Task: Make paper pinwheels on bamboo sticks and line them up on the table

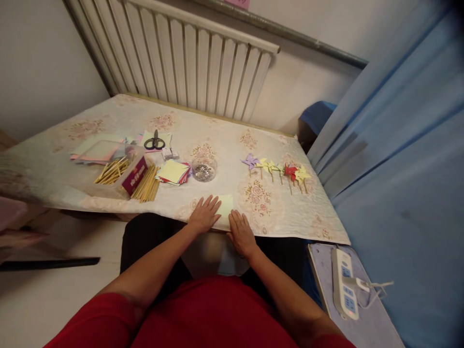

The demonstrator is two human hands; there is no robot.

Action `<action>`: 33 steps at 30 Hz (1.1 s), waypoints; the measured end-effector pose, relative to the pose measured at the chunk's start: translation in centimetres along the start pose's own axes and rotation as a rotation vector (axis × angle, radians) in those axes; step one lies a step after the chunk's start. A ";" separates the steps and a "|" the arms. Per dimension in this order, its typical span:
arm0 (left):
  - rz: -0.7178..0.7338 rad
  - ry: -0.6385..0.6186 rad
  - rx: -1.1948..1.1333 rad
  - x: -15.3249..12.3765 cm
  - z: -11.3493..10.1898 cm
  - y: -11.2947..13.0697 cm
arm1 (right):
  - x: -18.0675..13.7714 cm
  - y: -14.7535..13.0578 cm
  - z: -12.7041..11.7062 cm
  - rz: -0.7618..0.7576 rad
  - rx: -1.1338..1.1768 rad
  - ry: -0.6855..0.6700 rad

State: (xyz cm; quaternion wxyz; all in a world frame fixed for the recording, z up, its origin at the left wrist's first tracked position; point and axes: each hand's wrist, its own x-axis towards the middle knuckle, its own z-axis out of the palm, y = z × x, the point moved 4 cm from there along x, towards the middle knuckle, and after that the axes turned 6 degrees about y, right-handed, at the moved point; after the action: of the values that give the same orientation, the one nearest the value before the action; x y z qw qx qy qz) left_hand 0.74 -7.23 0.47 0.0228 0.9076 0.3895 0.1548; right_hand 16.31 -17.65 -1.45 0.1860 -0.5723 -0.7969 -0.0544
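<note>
With the dial centred on the pale green sheet of paper (pixel 226 205) and twelve toward the wall, the bare right hand (pixel 241 233) rests at about five o'clock, its grip laid flat, fingers side by side, touching the sheet's lower right corner. The bare left hand (pixel 205 213) presses down at nine o'clock, its grip spread over the left edge. The sheet lies on the flower-patterned, cloth-covered tabletop (pixel 235 166) near its front edge. Thin golden sticks (pixel 147 184) lean against a clear plastic box (pixel 123 186) between nine and ten; a stack of coloured paper squares (pixel 173 172) sits at ten, a round clear tub (pixel 205 170) at eleven. Paper pinwheels in purple, yellow, green and red (pixel 273 168) line up at two. Farther off, black-handled scissors (pixel 155 141) lie between ten and eleven, before a white ribbed radiator (pixel 181 58).
</note>
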 end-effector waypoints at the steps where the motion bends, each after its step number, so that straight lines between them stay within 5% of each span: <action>1: 0.000 0.006 -0.001 -0.3 -0.1 0.0 | -0.4 -0.1 -0.1 0.012 0.002 0.001; 8: -0.098 0.091 -0.043 -3.3 -0.4 -0.7 | -1.0 0.4 -1.6 0.230 0.254 0.093; 12: -0.250 0.207 -0.146 -4.3 -0.7 -1.2 | 1.0 3.5 -2.3 0.693 0.534 0.215; 15: -0.362 0.231 -0.239 -3.7 -1.2 -1.3 | 2.8 5.2 -1.7 1.029 0.703 0.163; 24: -0.736 0.063 -0.422 -0.3 -2.6 -1.9 | 6.1 4.0 -0.2 1.213 0.839 0.097; 33: -0.794 -0.012 -0.532 -0.9 -2.9 -1.9 | 5.9 2.9 -0.1 1.185 1.203 0.041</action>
State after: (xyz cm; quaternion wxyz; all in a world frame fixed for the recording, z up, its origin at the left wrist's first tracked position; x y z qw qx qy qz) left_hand -2.08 -6.79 2.66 0.3141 0.6521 0.6528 0.2235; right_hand 17.43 -11.45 0.44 0.4711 -0.6980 -0.2547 0.4754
